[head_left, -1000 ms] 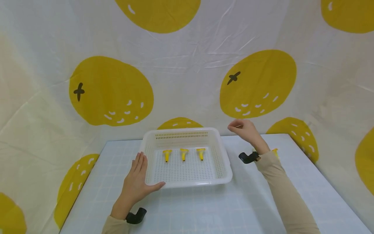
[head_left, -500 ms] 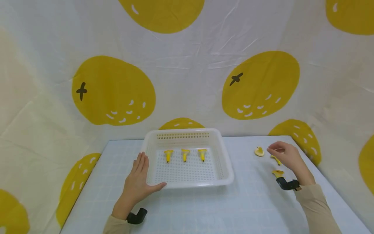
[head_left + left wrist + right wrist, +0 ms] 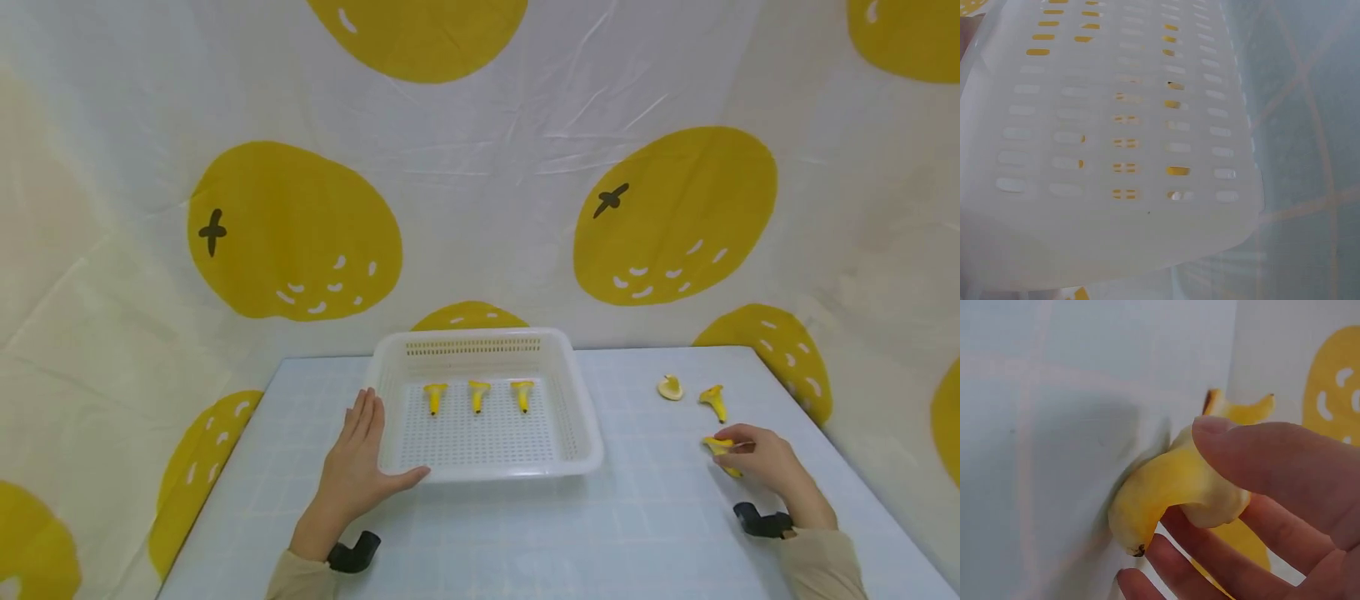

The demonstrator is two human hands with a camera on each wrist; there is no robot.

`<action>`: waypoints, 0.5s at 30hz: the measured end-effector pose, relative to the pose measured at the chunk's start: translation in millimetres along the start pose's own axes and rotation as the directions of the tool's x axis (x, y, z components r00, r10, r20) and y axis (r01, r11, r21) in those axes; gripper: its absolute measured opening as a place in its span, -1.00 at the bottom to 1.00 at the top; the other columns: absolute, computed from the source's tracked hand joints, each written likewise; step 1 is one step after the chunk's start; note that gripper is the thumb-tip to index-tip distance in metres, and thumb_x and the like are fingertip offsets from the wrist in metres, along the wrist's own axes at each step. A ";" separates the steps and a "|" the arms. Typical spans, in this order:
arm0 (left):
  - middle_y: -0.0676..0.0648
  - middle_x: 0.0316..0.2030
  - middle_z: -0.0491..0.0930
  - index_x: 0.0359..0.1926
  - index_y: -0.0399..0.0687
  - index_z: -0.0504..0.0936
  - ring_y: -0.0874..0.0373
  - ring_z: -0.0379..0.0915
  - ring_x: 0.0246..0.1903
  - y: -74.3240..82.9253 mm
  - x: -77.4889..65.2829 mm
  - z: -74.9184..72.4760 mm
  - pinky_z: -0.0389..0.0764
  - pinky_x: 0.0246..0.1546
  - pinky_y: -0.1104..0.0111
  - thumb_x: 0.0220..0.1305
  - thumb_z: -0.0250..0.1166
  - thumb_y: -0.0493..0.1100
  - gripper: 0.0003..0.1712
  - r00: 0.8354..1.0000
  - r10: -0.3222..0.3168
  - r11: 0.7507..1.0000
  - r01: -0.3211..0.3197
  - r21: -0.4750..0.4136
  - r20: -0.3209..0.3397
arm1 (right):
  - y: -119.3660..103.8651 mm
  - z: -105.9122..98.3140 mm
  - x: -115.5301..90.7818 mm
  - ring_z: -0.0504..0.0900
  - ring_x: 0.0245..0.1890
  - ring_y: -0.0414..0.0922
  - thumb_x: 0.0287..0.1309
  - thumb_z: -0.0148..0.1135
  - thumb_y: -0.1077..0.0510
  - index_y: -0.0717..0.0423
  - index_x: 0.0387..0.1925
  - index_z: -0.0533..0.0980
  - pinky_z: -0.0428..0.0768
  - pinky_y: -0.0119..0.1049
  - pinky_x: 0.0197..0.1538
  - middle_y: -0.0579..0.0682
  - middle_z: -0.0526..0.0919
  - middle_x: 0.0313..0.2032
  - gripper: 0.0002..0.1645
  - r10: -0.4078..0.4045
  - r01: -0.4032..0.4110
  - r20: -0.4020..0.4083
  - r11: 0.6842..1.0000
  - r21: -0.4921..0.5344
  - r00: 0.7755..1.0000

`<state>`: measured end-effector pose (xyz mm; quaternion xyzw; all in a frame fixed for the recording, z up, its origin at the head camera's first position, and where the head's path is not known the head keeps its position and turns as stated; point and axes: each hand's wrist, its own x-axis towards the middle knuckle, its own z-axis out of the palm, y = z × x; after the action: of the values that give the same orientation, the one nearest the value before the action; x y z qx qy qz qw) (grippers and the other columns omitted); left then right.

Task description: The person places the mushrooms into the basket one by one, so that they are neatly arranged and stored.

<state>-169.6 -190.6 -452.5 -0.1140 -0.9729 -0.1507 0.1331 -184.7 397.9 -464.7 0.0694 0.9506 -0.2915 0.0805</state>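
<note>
My left hand [image 3: 352,475] lies against the left front corner of a white perforated plastic basket [image 3: 495,473], fingers straight and thumb spread along the front rim. In the left wrist view, the basket's slotted wall [image 3: 1129,231] fills most of the picture. At the right of the table, my right hand [image 3: 768,462] holds a yellow chanterelle mushroom [image 3: 718,446] between thumb and fingers. The right wrist view shows its curved stem [image 3: 1154,494] at or close to the tabletop; whether it touches cannot be told. Three similar mushrooms stand in a row in the basket, the middle one [image 3: 477,396] among them.
Behind the right hand lie a second loose mushroom [image 3: 715,402] and a paler, rounded one [image 3: 670,387]. A light blue checked cloth [image 3: 540,533] covers the table. A white curtain with yellow fruit prints [image 3: 480,208] hangs right behind the table's back edge.
My right hand has moved from beside the basket's right back corner, rightward and then toward me, to the nearest loose mushroom and taken hold of it. The left hand stays at the basket.
</note>
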 end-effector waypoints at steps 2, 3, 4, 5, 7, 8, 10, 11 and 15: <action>-0.26 0.45 -0.20 0.41 -0.39 -0.06 -0.07 -0.34 0.44 0.0 0.6 0.4 -0.22 0.41 0.21 -0.27 0.10 0.69 0.52 1.000 0.003 1.000 -0.003 0.000 -0.001 | 2.0 1.3 2.0 0.49 -0.20 0.08 -0.01 0.39 -0.01 0.26 0.01 0.49 0.53 -0.11 -0.26 0.26 0.56 -0.12 -0.41 0.007 -0.007 -0.010 1.000 -0.004 1.000; -0.25 0.45 -0.20 0.41 -0.39 -0.06 -0.07 -0.34 0.44 0.0 0.8 0.4 -0.22 0.41 0.21 -0.26 0.11 0.69 0.52 1.000 0.003 1.000 -0.003 -0.001 -0.001 | 2.8 1.7 3.1 0.49 -0.21 0.07 0.00 0.38 0.01 0.26 0.00 0.50 0.52 -0.11 -0.26 0.25 0.57 -0.14 -0.43 0.010 -0.010 -0.014 1.000 -0.006 1.000; -0.25 0.45 -0.21 0.41 -0.39 -0.06 -0.07 -0.35 0.44 0.0 1.0 0.5 -0.23 0.41 0.21 -0.26 0.11 0.69 0.52 1.000 0.002 1.000 -0.002 -0.001 0.002 | 3.4 1.4 4.6 0.48 -0.22 0.07 0.01 0.37 0.02 0.25 -0.02 0.51 0.52 -0.10 -0.26 0.25 0.57 -0.16 -0.46 0.022 -0.022 -0.012 1.000 -0.004 1.000; -0.25 0.45 -0.21 0.41 -0.39 -0.06 -0.07 -0.35 0.44 0.2 1.1 0.5 -0.23 0.41 0.21 -0.27 0.11 0.69 0.52 1.000 0.001 1.000 -0.001 -0.002 0.002 | 4.1 1.5 5.7 0.48 -0.22 0.07 0.02 0.36 0.04 0.24 -0.03 0.52 0.52 -0.09 -0.26 0.24 0.58 -0.16 -0.49 0.037 -0.037 -0.011 0.999 -0.003 0.999; -0.25 0.45 -0.21 0.41 -0.38 -0.07 -0.06 -0.36 0.44 0.5 1.4 0.6 -0.22 0.41 0.20 -0.27 0.10 0.69 0.52 1.000 -0.001 1.000 0.001 -0.002 0.008 | 5.6 0.8 8.8 0.49 -0.21 0.09 0.04 0.34 0.06 0.22 -0.06 0.55 0.51 -0.07 -0.25 0.25 0.58 -0.16 -0.56 0.070 -0.070 -0.005 0.998 -0.005 0.998; -0.24 0.45 -0.21 0.41 -0.38 -0.07 -0.06 -0.36 0.44 0.5 1.6 0.6 -0.20 0.41 0.19 -0.27 0.10 0.69 0.52 1.000 -0.004 1.000 0.004 0.001 0.008 | 6.1 0.4 10.7 0.49 -0.21 0.09 0.05 0.34 0.06 0.21 -0.08 0.56 0.51 -0.07 -0.25 0.25 0.58 -0.16 -0.57 0.089 -0.089 0.005 0.996 0.001 0.996; -0.24 0.45 -0.21 0.41 -0.37 -0.07 -0.05 -0.36 0.44 0.7 1.4 0.5 -0.16 0.41 0.16 -0.29 0.10 0.70 0.53 1.000 -0.010 1.000 0.010 0.008 0.010 | 6.7 -1.3 14.2 0.48 -0.21 0.10 0.04 0.35 0.04 0.20 -0.10 0.58 0.49 -0.05 -0.25 0.25 0.58 -0.16 -0.58 0.118 -0.118 0.024 0.993 0.009 0.993; -0.24 0.45 -0.21 0.42 -0.37 -0.08 -0.05 -0.36 0.44 1.0 1.2 0.3 -0.14 0.40 0.15 -0.29 0.10 0.70 0.53 1.000 -0.012 1.000 0.012 0.009 0.011 | 7.0 -1.7 15.3 0.48 -0.21 0.09 0.03 0.36 0.04 0.18 -0.11 0.59 0.49 -0.06 -0.25 0.24 0.59 -0.16 -0.59 0.129 -0.130 0.030 0.992 0.006 0.991; -0.24 0.45 -0.21 0.41 -0.37 -0.07 -0.06 -0.35 0.44 1.3 0.0 -0.5 -0.06 0.39 0.10 -0.30 0.11 0.70 0.54 1.000 -0.013 1.000 0.012 0.013 0.008 | 6.8 -4.7 18.8 0.45 -0.21 0.09 -0.02 0.38 0.01 0.17 -0.15 0.61 0.46 -0.05 -0.23 0.20 0.60 -0.18 -0.58 0.150 -0.151 0.053 0.988 0.014 0.987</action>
<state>-169.2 -189.6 -451.6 -0.1077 -0.9751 -0.1449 0.1289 -202.4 407.8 -468.2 0.1344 0.9375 -0.2950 0.1262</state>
